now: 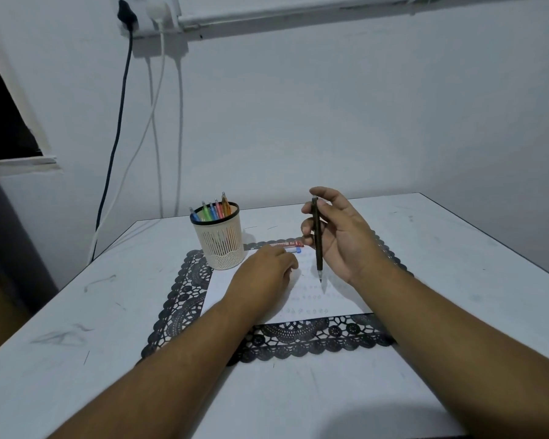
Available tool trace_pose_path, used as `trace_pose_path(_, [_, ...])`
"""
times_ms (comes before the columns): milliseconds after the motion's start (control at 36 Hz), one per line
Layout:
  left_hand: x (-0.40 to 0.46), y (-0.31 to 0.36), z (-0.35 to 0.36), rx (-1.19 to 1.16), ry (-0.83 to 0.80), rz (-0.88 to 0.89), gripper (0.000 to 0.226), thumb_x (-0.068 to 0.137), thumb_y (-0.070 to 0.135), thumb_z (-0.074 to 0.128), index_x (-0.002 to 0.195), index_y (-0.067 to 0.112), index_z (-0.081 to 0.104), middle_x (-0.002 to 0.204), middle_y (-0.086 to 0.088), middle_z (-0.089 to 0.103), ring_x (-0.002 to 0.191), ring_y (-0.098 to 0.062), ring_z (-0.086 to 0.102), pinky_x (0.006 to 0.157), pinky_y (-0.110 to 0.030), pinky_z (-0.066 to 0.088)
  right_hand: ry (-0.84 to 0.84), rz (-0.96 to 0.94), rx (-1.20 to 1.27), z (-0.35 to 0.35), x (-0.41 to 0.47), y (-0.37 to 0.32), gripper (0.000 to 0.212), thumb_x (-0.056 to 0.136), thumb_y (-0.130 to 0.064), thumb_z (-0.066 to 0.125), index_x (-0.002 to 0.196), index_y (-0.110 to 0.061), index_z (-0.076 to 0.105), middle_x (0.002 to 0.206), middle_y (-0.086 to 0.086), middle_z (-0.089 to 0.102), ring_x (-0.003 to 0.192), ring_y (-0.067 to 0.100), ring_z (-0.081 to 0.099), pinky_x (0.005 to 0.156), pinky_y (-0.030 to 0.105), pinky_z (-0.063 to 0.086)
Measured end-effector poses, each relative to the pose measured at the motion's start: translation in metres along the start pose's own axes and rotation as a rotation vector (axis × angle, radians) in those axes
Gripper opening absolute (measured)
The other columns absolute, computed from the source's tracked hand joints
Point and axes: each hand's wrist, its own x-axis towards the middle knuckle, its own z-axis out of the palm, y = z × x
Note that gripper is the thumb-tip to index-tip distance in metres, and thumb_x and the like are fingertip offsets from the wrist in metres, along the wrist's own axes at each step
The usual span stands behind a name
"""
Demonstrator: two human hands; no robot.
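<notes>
My right hand (339, 236) holds a dark mechanical pencil (317, 239) upright above the paper, tip pointing down, fingers curled round its barrel. My left hand (263, 274) rests on a white sheet of paper (311, 299) with faint rows of marks, its fingers curled down near a small tube with a blue cap (293, 250). Whether the left fingers hold that tube is hidden. A red and white lead case (287, 244) lies just beyond it. The paper lies on a black lace mat (184, 299).
A cream mesh pen cup (221, 245) with several coloured pens stands at the mat's far left corner. The white table (76, 312) ends at the wall behind. Black and white cables (121, 122) hang from wall sockets at the left.
</notes>
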Motion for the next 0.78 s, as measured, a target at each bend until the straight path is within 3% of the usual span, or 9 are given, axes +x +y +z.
trace_pose_path(111, [0.001, -0.003, -0.004, -0.044, 0.022, -0.001, 0.023, 0.103, 0.010, 0.057, 0.116, 0.016, 0.076, 0.117, -0.002, 0.068, 0.110, -0.022, 0.058, 0.086, -0.033, 0.047, -0.011, -0.001, -0.073, 0.000, -0.001, 0.001, 0.026, 0.109, -0.009, 0.049, 0.111, -0.020, 0.072, 0.090, 0.007, 0.070, 0.063, 0.022, 0.062, 0.054, 0.031, 0.051])
trace_pose_path(222, [-0.001, -0.006, -0.009, -0.159, 0.078, -0.057, 0.017, 0.101, 0.009, 0.062, 0.110, 0.017, 0.075, 0.108, 0.001, 0.065, 0.088, -0.015, 0.061, 0.079, -0.033, 0.051, -0.030, 0.024, -0.220, -0.001, -0.001, 0.003, 0.021, 0.107, -0.012, 0.053, 0.115, -0.020, 0.071, 0.094, 0.008, 0.072, 0.056, 0.022, 0.059, 0.048, 0.029, 0.046])
trace_pose_path(306, [0.000, -0.007, -0.016, -0.300, 0.151, -0.157, 0.014, 0.100, 0.009, 0.064, 0.102, 0.020, 0.072, 0.098, 0.006, 0.063, 0.085, -0.006, 0.059, 0.074, -0.013, 0.044, -0.049, 0.049, -0.423, -0.001, -0.002, 0.005, 0.017, 0.105, -0.015, 0.056, 0.112, -0.020, 0.071, 0.095, 0.009, 0.075, 0.055, 0.020, 0.055, 0.047, 0.029, 0.042])
trace_pose_path(361, [0.000, -0.008, -0.020, -0.456, 0.196, -0.251, 0.014, 0.099, 0.011, 0.066, 0.094, 0.023, 0.070, 0.087, 0.012, 0.065, 0.080, 0.000, 0.058, 0.067, -0.010, 0.041, -0.061, 0.064, -0.571, -0.001, -0.004, 0.007, 0.016, 0.105, -0.014, 0.057, 0.108, -0.019, 0.071, 0.093, 0.007, 0.077, 0.054, 0.018, 0.053, 0.048, 0.028, 0.041])
trace_pose_path(417, [0.000, -0.009, -0.022, -0.651, 0.232, -0.331, 0.014, 0.098, 0.014, 0.070, 0.088, 0.025, 0.071, 0.078, 0.012, 0.068, 0.071, 0.002, 0.059, 0.064, -0.012, 0.044, -0.076, 0.077, -0.724, -0.001, -0.006, 0.008, 0.013, 0.104, -0.013, 0.060, 0.107, -0.018, 0.071, 0.092, 0.005, 0.079, 0.052, 0.016, 0.053, 0.048, 0.023, 0.041])
trace_pose_path(556, [-0.004, -0.014, -0.028, -1.027, 0.279, -0.436, 0.014, 0.091, 0.015, 0.077, 0.084, 0.027, 0.077, 0.080, 0.002, 0.074, 0.072, -0.005, 0.065, 0.065, -0.015, 0.051, -0.131, 0.094, -0.921, 0.001, -0.012, 0.010, 0.005, 0.099, -0.018, 0.069, 0.100, -0.020, 0.074, 0.089, -0.002, 0.079, 0.054, 0.013, 0.056, 0.054, 0.018, 0.048])
trace_pose_path(778, [-0.005, -0.015, -0.027, -1.113, 0.222, -0.429, 0.013, 0.089, 0.016, 0.079, 0.084, 0.028, 0.079, 0.081, 0.000, 0.076, 0.073, -0.007, 0.066, 0.071, -0.025, 0.051, -0.166, 0.116, -0.923, 0.003, -0.013, 0.013, 0.005, 0.098, -0.017, 0.071, 0.098, -0.017, 0.075, 0.090, 0.000, 0.079, 0.062, 0.018, 0.058, 0.064, 0.029, 0.054])
